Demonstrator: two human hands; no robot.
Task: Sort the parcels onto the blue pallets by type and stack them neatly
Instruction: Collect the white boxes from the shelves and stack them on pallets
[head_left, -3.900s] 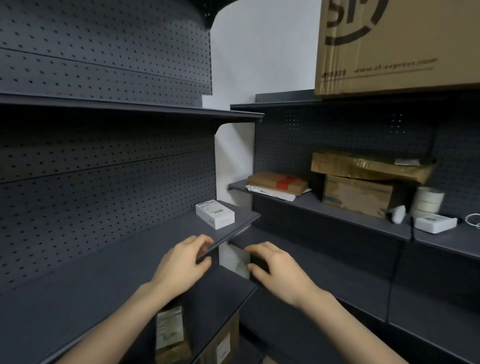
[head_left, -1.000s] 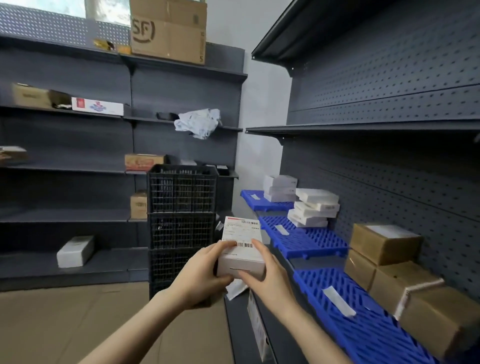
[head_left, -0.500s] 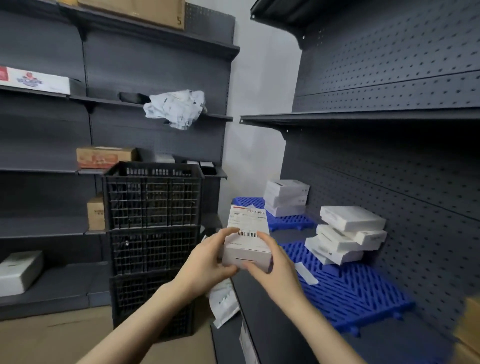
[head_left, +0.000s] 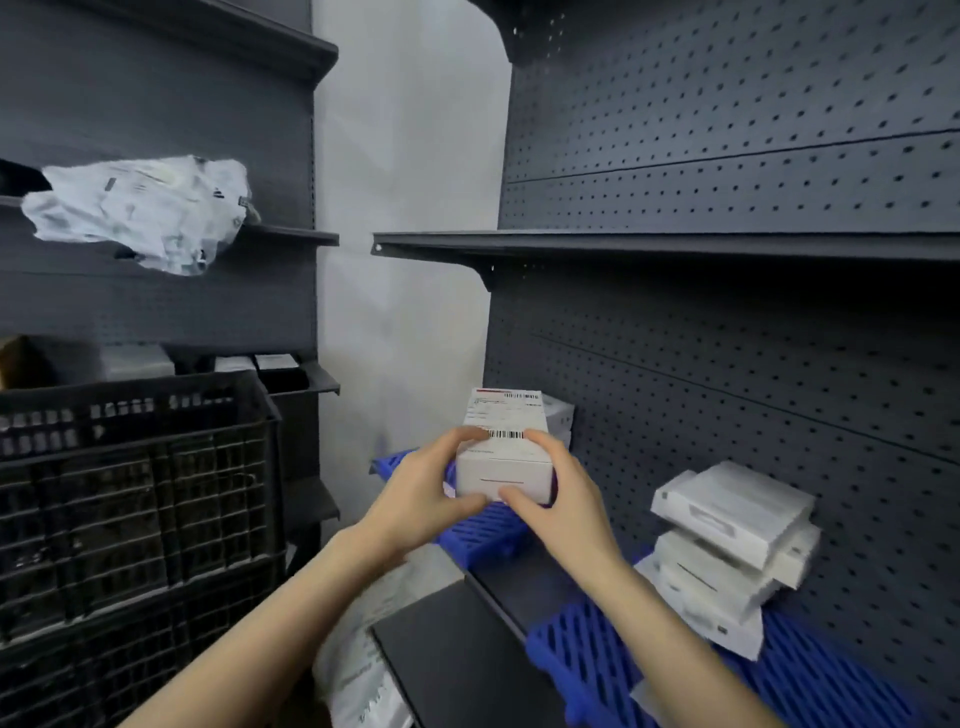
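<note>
Left hand and right hand grasp white parcel by opposite sides above far blue pallet. Barcode label on top; text illegible.

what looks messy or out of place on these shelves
The stack of white boxes on the near blue pallet is askew, its boxes twisted at different angles. A crumpled white bag droops over the edge of the left shelf.

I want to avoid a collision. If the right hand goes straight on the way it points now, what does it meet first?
Probably the stack of white boxes on the far blue pallet, which peeks out behind the labelled box that the right hand holds; depth is unclear.
</note>
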